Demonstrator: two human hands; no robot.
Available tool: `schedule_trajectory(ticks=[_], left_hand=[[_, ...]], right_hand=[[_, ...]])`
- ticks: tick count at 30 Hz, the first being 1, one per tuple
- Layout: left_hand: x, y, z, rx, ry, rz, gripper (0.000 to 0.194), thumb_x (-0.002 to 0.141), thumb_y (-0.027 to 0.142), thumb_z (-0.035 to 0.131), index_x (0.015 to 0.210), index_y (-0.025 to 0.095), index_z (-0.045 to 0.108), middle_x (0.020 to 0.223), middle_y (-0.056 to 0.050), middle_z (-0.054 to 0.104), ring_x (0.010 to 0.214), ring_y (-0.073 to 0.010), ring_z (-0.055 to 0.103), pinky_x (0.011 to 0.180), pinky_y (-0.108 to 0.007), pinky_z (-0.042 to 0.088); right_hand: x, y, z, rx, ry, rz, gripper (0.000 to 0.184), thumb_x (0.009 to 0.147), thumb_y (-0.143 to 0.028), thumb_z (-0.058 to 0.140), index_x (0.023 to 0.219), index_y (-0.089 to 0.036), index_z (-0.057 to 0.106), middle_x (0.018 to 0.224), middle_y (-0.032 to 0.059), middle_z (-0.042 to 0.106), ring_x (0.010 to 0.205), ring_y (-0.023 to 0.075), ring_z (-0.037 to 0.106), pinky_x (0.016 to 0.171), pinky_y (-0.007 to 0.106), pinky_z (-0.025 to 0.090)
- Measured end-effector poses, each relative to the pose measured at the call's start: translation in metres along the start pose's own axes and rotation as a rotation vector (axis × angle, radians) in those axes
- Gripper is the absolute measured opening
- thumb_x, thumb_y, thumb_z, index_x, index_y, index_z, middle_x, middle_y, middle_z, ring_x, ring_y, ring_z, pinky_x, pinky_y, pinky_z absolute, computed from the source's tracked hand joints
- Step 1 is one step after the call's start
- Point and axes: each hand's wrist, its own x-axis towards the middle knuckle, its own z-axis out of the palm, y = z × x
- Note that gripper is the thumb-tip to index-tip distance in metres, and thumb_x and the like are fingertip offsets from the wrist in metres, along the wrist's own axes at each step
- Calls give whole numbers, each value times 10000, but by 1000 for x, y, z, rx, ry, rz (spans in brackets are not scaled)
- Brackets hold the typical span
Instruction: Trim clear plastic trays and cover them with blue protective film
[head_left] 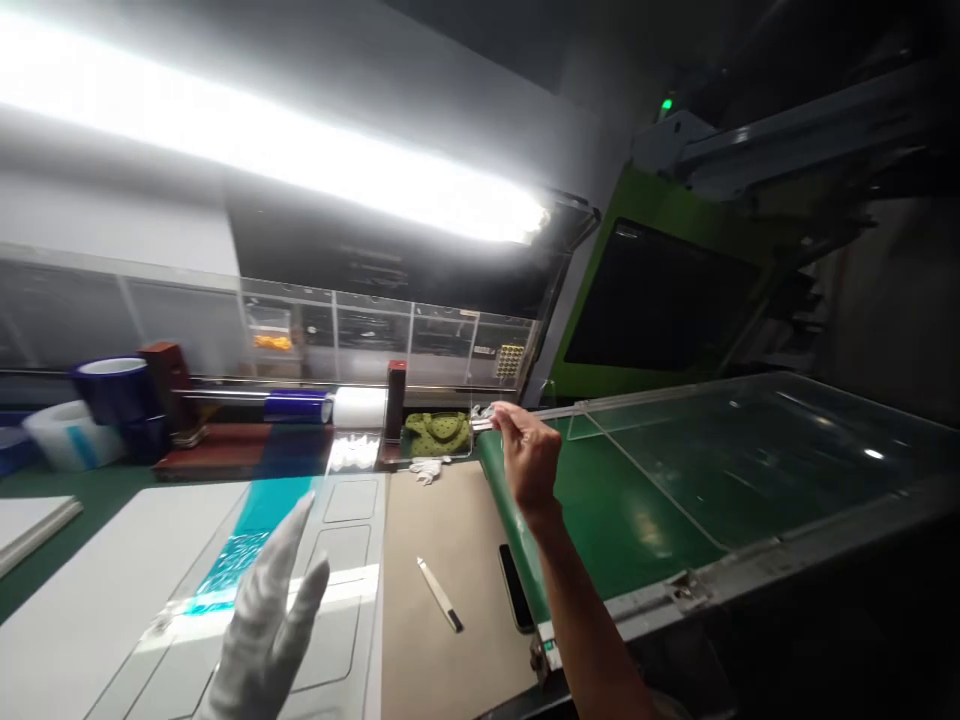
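Observation:
My left hand point(266, 625), in a white glove, hovers with its fingers spread over white panels point(341, 560) and a strip of blue film point(251, 540); it holds nothing. My bare right hand point(529, 455) reaches forward at the near end of the green conveyor belt point(622, 520). Its fingers pinch the edge of a thin clear plastic piece point(480, 415), most of which is hard to make out.
A utility knife point(440, 594) and a black phone point(516, 588) lie on brown cardboard point(450, 530). Blue film rolls point(298, 406) sit on a dispenser, with tape rolls point(112, 390) at the left. A green cloth point(437, 432) lies behind. A clear cover point(750, 440) spans the conveyor.

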Motion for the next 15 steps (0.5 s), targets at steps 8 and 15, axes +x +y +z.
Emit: schedule_trajectory(ticks=[8, 15], left_hand=[[95, 95, -62, -354, 322, 177, 419, 970, 375, 283, 1356, 275, 410, 1435, -11, 419, 1325, -198, 366, 1129, -430, 297], [121, 154, -92, -278, 447, 406, 492, 970, 454, 218, 1176, 173, 566, 1388, -5, 480, 1344, -180, 325, 1111, -432, 340]], right_hand=[[27, -90, -32, 227, 302, -202, 217, 921, -295, 503, 965, -197, 691, 876, 42, 732, 764, 160, 694, 680, 261, 542], [24, -119, -59, 251, 362, -293, 205, 920, -276, 506, 970, -200, 689, 869, 33, 729, 764, 160, 691, 680, 273, 549]])
